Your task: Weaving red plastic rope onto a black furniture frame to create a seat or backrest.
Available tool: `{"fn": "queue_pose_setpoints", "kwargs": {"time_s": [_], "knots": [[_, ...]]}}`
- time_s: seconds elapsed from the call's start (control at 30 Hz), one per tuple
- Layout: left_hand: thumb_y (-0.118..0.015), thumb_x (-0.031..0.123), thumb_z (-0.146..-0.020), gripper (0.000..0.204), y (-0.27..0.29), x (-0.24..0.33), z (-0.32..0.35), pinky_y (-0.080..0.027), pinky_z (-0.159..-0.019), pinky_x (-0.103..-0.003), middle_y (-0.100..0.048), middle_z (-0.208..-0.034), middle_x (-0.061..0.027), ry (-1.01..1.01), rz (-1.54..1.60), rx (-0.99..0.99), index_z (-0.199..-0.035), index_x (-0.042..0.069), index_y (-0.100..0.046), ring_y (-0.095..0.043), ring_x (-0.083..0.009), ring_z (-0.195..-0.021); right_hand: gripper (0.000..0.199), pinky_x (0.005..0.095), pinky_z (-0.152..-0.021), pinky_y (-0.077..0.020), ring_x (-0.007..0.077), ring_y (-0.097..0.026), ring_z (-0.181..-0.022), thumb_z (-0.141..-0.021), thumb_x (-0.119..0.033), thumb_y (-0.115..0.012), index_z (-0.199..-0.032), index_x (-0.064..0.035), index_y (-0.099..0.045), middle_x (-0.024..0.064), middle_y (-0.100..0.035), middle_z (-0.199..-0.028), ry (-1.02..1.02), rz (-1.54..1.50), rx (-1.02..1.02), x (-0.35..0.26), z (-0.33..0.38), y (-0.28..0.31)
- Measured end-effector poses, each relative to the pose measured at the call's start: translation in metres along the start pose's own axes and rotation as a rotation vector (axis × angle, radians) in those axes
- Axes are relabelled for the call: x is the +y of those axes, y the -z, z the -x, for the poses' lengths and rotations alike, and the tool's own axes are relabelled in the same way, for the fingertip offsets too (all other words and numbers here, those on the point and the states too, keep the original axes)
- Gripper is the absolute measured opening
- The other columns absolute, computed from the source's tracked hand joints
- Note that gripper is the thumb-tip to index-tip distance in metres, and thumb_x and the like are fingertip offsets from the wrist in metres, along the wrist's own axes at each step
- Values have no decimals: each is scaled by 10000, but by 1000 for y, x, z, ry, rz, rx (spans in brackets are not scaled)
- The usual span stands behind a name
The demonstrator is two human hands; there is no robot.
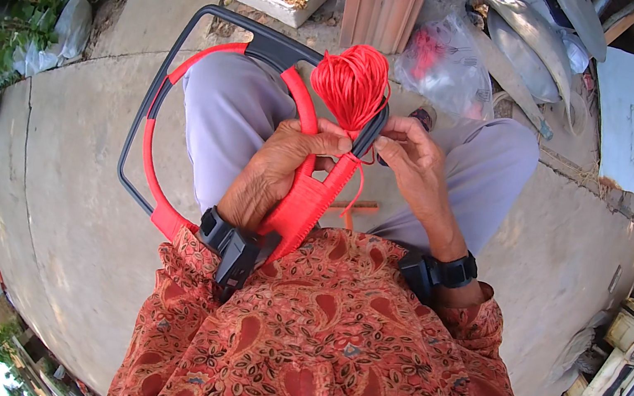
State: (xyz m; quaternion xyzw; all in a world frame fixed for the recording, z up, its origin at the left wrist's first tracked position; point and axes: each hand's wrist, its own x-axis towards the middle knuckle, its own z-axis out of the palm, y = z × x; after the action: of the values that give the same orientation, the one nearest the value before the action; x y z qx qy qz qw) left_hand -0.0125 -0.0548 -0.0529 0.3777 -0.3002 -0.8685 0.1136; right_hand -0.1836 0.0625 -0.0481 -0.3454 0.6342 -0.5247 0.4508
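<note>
The red-and-black frame (274, 51) rests over the left knee (229, 99), past its outer edge; it looks light and stiff, best held by the wrapped bar (313, 199), while the red cord bundle (351, 82) seems soft. From here, the left hand (284, 155) grasps that bar, and the right hand (418, 166) brings bent fingers to its dark end (374, 129), whether pinching cord I cannot tell

Your left forearm (243, 204) and right forearm (445, 236) rise from below, angled inward, bringing both hands near each other. Your left hand (287, 154) is closed in a grip, thumb (327, 145) stretched rightward. Your right hand (418, 165) has bent fingers (411, 129) pointing left, thumb beside them.
</note>
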Motion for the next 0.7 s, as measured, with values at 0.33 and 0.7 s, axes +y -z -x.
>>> {"fn": "queue_pose_setpoints", "kwargs": {"time_s": [0.33,0.7], "knots": [[-718,31,-787,149,5,2,-1,-554,-660,-284,-667,-806,-55,40,-10,-25,-915,29,-642,-653,-157,-724,130,318,-785,-463,162,-604,-800,-808,-126,-699,-875,-25,-651,52,-634,-873,285,216,-31,-6,17,-2],[-711,22,-794,121,-2,4,1,-556,-616,-274,-661,-808,-56,42,46,5,-873,36,-620,-653,-157,-690,172,296,-682,-471,167,-596,-743,-759,-2,-683,-921,-39,-637,56,-607,-867,393,285,88,-8,16,2]]}}
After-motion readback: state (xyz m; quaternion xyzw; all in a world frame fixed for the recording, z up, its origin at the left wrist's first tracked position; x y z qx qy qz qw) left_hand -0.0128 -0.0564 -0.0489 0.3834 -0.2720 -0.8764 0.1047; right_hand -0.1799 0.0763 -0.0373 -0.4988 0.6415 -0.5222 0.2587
